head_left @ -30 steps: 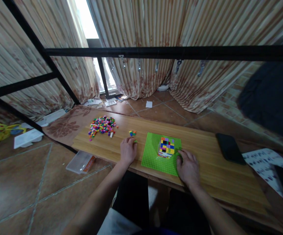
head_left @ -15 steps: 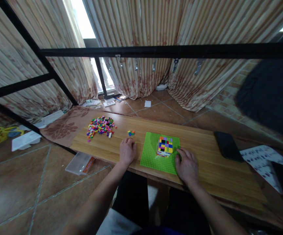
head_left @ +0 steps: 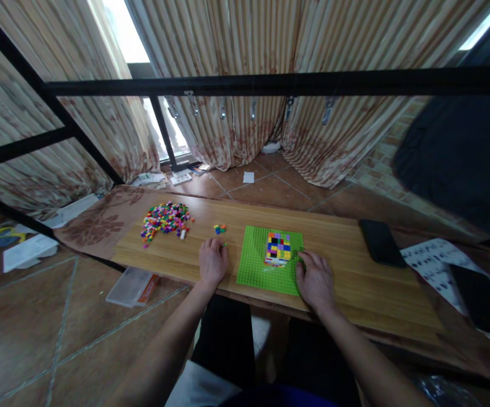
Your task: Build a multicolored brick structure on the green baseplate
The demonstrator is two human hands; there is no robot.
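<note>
My left hand [head_left: 213, 263] rests on the wooden table, left of the green baseplate [head_left: 249, 268]. Its thumb and forefinger are closed on a small yellow-green brick [head_left: 224, 244]. A block built of many-coloured bricks [head_left: 278, 249] stands on the baseplate, with yellow, blue, black, orange and purple on its top. At the plate's right edge lies my right hand [head_left: 316, 278], fingers curled beside the built block. Something small and dark may be at its fingertips, too small to make out. A little group of loose bricks [head_left: 219, 229] lies beyond my left hand.
A heap of small coloured bricks [head_left: 164, 219] covers the table's left part. On the right are a black phone [head_left: 381, 243], a printed sheet [head_left: 429, 257] and another dark device [head_left: 480, 299]. A clear plastic box [head_left: 129, 287] sits on the floor; a black metal rail [head_left: 245, 85] crosses beyond.
The whole view has shifted slightly, so the table appears a little further left. Both hands keep nearly the same places relative to the baseplate; the built block looks unchanged.
</note>
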